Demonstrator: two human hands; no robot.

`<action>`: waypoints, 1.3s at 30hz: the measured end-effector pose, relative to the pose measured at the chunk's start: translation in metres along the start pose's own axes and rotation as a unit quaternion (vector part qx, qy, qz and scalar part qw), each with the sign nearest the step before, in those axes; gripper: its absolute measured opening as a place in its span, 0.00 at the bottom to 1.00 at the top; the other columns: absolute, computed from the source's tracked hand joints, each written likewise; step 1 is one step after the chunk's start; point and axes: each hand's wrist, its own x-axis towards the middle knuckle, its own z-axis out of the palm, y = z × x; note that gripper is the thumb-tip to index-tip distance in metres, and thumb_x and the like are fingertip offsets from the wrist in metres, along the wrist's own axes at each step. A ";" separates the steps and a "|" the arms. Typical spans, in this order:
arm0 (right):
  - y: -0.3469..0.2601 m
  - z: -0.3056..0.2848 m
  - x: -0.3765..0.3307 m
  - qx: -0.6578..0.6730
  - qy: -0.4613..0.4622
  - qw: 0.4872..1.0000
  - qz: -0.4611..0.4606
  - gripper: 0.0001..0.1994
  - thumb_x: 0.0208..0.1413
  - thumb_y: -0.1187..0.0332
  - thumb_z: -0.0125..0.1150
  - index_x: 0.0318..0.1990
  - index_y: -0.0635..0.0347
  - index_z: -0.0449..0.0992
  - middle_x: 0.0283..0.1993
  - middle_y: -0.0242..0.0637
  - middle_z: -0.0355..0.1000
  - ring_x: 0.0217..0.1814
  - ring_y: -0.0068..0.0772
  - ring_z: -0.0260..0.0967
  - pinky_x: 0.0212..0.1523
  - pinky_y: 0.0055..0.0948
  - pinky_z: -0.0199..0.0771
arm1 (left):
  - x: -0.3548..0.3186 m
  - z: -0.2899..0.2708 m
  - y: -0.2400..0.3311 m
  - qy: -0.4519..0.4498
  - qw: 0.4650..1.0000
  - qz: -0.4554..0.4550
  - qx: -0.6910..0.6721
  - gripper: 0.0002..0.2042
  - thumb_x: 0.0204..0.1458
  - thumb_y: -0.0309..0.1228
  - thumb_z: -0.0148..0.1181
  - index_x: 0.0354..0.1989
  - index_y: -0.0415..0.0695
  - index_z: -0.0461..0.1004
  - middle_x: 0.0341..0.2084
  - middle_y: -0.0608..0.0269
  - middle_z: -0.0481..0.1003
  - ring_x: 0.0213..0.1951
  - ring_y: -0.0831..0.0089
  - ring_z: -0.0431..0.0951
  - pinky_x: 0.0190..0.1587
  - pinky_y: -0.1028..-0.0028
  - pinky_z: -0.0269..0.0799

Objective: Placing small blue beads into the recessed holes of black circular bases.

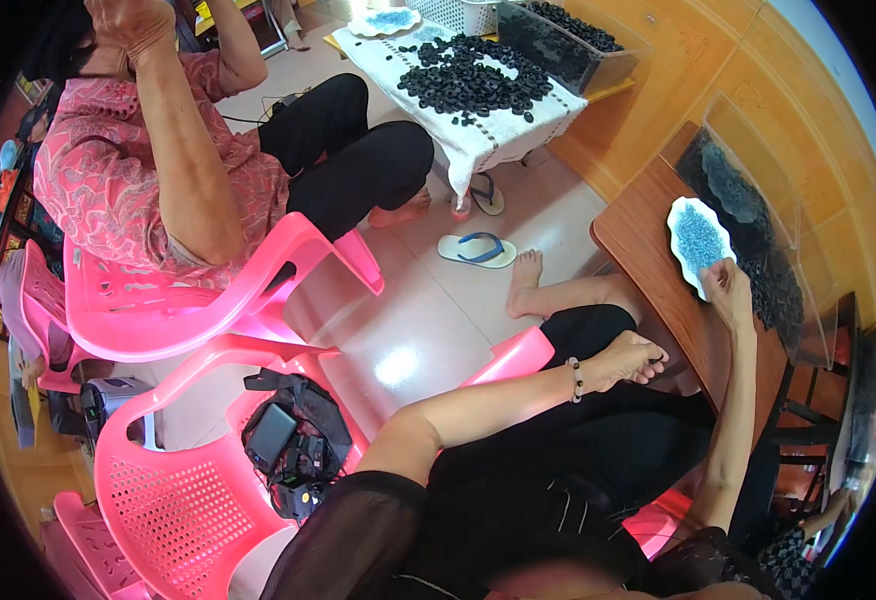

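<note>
My right hand (pixel 728 294) is at the near edge of a white scalloped plate (pixel 726 238) on the brown table (pixel 648 250). Its thumb and fingers are pinched together over the small light-blue pieces (pixel 698 238) heaped in the plate; anything between the fingertips is too small to make out. Above my lap, close to the table's left side, my left hand (pixel 623 362) is closed with fingers curled. A tiny dark spot shows by its fingertips, but I cannot tell what it is. A beaded bracelet (pixel 576 380) circles my left wrist.
Behind the plate stands a clear box (pixel 798 290) of black pieces. Beyond, a cloth-covered table (pixel 378 58) bears many black pieces (pixel 473 80). A person (pixel 148 180) sits at left on a pink chair (pixel 138 320). Another pink chair (pixel 178 500) holds a black bag (pixel 303 430). A flip-flop (pixel 476 250) lies on the floor.
</note>
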 end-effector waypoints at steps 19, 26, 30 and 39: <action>0.019 0.008 0.002 0.055 -0.006 0.998 0.000 0.11 0.54 0.65 0.64 0.39 0.62 0.82 0.33 0.46 0.79 0.35 0.39 0.78 0.39 0.36 0.75 | 0.000 -0.012 -0.004 -0.025 0.999 0.024 -0.028 0.17 0.61 0.35 0.62 0.53 0.35 0.76 0.39 0.59 0.81 0.35 0.79 0.79 0.41 0.77 0.78; 0.015 -0.015 -0.004 0.083 0.003 0.996 0.019 0.08 0.54 0.69 0.64 0.36 0.66 0.80 0.31 0.46 0.79 0.34 0.39 0.77 0.38 0.34 0.75 | -0.001 -0.005 -0.001 -0.027 1.000 0.003 0.007 0.16 0.62 0.38 0.61 0.51 0.38 0.77 0.39 0.61 0.82 0.35 0.79 0.79 0.42 0.76 0.77; 0.014 -0.021 -0.003 0.095 0.019 0.995 0.016 0.08 0.57 0.71 0.62 0.38 0.67 0.80 0.31 0.45 0.78 0.33 0.37 0.76 0.37 0.34 0.74 | -0.002 -0.006 -0.001 -0.025 1.000 0.000 0.014 0.16 0.62 0.38 0.61 0.51 0.38 0.77 0.39 0.61 0.82 0.35 0.80 0.80 0.42 0.76 0.77; 0.024 -0.035 -0.005 0.047 -0.006 0.999 0.016 0.09 0.57 0.69 0.62 0.40 0.66 0.81 0.33 0.45 0.79 0.35 0.39 0.77 0.39 0.36 0.74 | -0.003 -0.004 0.000 -0.023 1.000 0.007 0.016 0.17 0.62 0.39 0.61 0.51 0.38 0.78 0.39 0.61 0.82 0.35 0.80 0.80 0.41 0.76 0.77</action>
